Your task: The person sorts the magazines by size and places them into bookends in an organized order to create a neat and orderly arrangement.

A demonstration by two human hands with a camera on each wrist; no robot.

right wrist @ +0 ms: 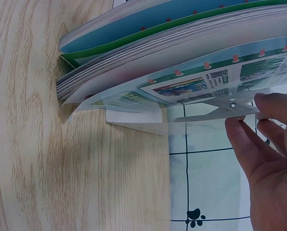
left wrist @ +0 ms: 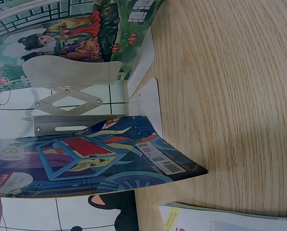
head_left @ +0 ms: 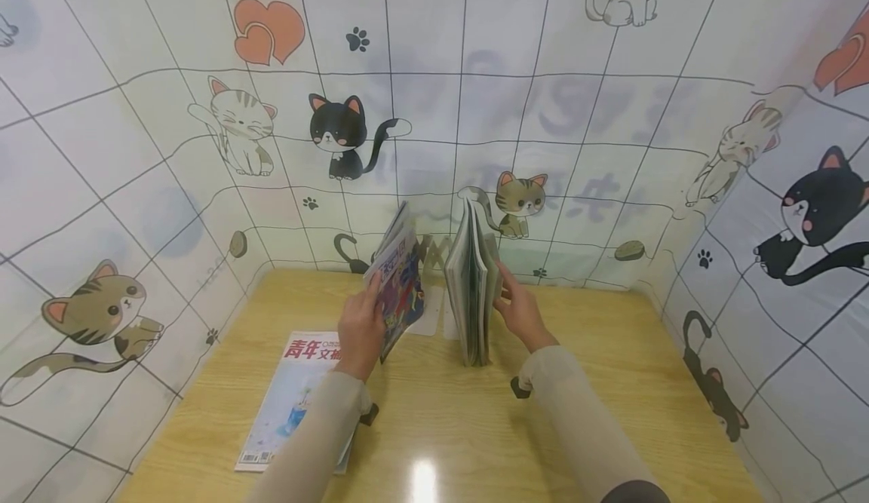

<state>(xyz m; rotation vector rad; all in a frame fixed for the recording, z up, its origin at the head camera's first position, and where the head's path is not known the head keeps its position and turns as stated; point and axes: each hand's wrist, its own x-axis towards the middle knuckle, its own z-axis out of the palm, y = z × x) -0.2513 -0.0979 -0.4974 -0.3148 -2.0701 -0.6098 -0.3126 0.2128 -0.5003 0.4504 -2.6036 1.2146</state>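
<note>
My left hand [head_left: 362, 331] holds a magazine with a dark, colourful cover [left wrist: 110, 166], upright and slightly tilted, beside the left end plate [left wrist: 71, 126] of a white folding bookend with a scissor lattice [left wrist: 69, 102]. In the left wrist view only a fingertip or two of that hand shows, at the left edge. My right hand [right wrist: 273, 144] pinches the edge of the bookend's right end plate [right wrist: 215, 114] between thumb and fingers. Several magazines [head_left: 468, 292] stand upright in the right section of the bookend, their pages a little fanned.
A magazine with a pale blue cover and red title [head_left: 292, 397] lies flat on the wooden table [head_left: 434, 420], left of the bookend, partly under my left forearm. A white cloth with cat prints [head_left: 434, 111] hangs behind the table and at both sides.
</note>
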